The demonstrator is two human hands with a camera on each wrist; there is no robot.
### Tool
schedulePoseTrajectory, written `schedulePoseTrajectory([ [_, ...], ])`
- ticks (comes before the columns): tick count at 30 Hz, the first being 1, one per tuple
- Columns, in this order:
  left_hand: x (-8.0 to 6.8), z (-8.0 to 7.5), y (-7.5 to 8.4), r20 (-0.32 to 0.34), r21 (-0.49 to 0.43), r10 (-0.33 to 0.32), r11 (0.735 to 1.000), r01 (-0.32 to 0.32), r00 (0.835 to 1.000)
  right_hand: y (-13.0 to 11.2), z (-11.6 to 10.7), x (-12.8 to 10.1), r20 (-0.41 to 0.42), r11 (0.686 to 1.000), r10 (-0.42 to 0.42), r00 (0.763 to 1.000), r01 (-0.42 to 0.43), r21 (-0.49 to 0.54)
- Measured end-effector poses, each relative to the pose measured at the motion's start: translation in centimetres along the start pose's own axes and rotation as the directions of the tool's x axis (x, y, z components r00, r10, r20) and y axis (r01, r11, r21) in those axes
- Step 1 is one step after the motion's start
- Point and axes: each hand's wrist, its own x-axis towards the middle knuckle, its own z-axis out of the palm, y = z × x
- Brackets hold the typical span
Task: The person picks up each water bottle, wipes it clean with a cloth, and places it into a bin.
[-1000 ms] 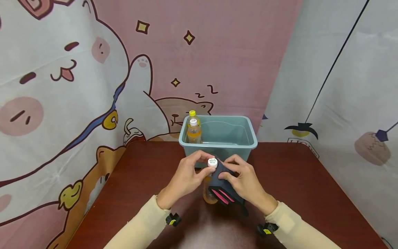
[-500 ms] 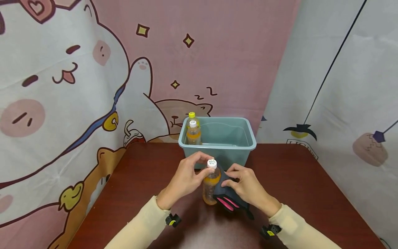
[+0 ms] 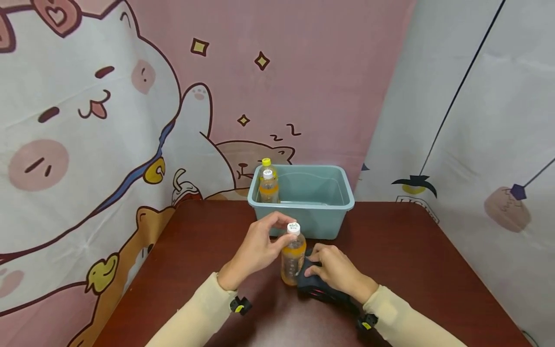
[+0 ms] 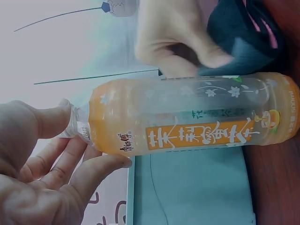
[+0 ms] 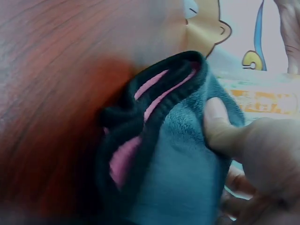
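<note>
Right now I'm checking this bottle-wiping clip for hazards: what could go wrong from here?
The left hand pinches only the cap of the upright bottle, so the right hand pressing the cloth low against it could tip it. It could then roll across the table.

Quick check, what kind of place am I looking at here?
Probably a staged recording corner rather than a lived-in room: cartoon cat backdrop cloths cover the walls, and a dark wooden table holds only a teal plastic bin with drink bottles.
</note>
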Motion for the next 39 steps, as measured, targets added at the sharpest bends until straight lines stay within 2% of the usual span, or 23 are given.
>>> schedulePoseTrajectory([
  [5,-0.2,0.0,-0.1,0.003,-0.001,0.002,1.0,-0.002,1.0,0.6,0.9,0.2,0.074,0.999,0.025,0.997,-0.023,-0.029],
  [13,0.0,0.1,-0.4,-0.001,0.006,0.006,1.0,-0.006,1.0,0.7,0.5,0.5,0.084,0.999,0.021,0.996,-0.023,0.027],
  [30,-0.2,0.2,-0.5,-0.016,0.009,0.002,1.0,-0.002,1.0,0.6,-0.1,0.5,0.017,0.988,-0.003,1.0,0.001,0.156],
  [39,-0.1,0.1,-0.6,-0.024,0.013,0.033,0.999,-0.033,0.999,-0.2,-1.1,0.6,-0.046,0.991,0.007,0.999,-0.001,0.135],
])
